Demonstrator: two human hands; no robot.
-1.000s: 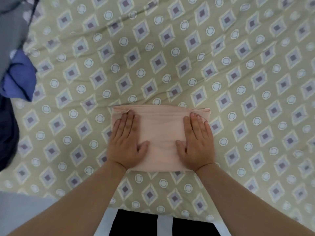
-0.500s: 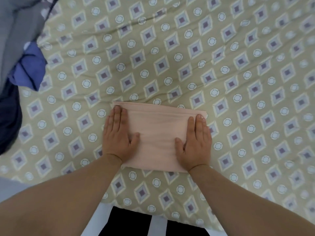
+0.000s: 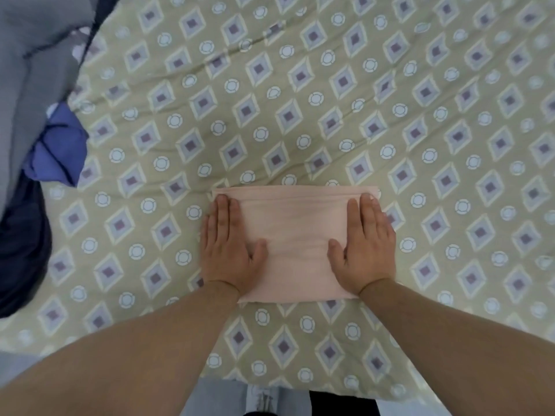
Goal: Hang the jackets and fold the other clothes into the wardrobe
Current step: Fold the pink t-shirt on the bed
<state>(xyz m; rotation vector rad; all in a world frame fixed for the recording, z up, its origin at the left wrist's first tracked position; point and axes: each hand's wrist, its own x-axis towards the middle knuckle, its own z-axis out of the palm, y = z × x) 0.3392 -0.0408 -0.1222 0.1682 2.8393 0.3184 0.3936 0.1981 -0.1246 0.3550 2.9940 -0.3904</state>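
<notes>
Cloth (image 3: 295, 235), pink and folded into a neat rectangle, lay on the bedspread (image 3: 300, 100) a little toward 6 o'clock from the middle of the view. Layered fold edges ran along its 12 o'clock side.

The left hand (image 3: 228, 253) pressed palm down on the cloth's 9 o'clock edge. Its four fingers were straight and close together, pointing to 12 o'clock, and its thumb spread toward 3 o'clock. The outer side of the hand reached past the cloth onto the bedspread. The right hand (image 3: 365, 250) mirrored it on the 3 o'clock edge, with fingers straight and together and the thumb spread toward 9 o'clock. Neither hand gripped anything, and bare cloth showed between the two thumbs.

The bedspread was olive with a print of diamonds and circles, and lightly creased.

Other clothes lay heaped along the 9 o'clock side of the view, well apart from the cloth. A grey garment (image 3: 36, 70) lay at 10 o'clock, with a blue garment (image 3: 57, 151) just below it. A navy garment (image 3: 21, 241) lay at 8 o'clock.
</notes>
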